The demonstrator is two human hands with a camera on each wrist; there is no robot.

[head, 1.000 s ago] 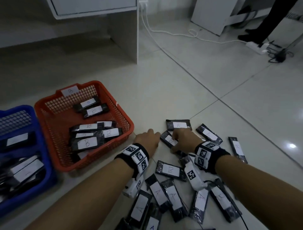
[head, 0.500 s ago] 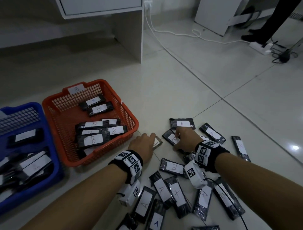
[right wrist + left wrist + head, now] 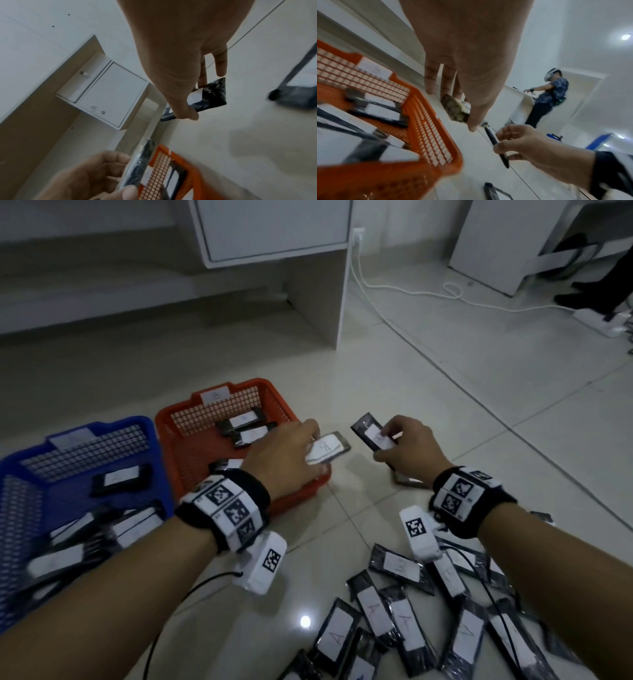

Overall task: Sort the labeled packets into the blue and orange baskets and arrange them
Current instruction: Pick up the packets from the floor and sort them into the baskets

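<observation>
Black film packets [image 3: 404, 625] with white handwritten labels lie heaped on the floor [image 3: 445, 392] nearest the person, so plenty remains unsorted. Above the pile, each grip pinches one packet: the left hand [image 3: 279, 458] holds its packet [image 3: 327, 451] over the orange basket's near corner, while the right hand [image 3: 407, 451] holds a second packet [image 3: 371, 433] beside it. Beyond them, the orange basket [image 3: 274, 402] and the blue basket [image 3: 102, 426] already hold several packets each, roughly laid.
</observation>
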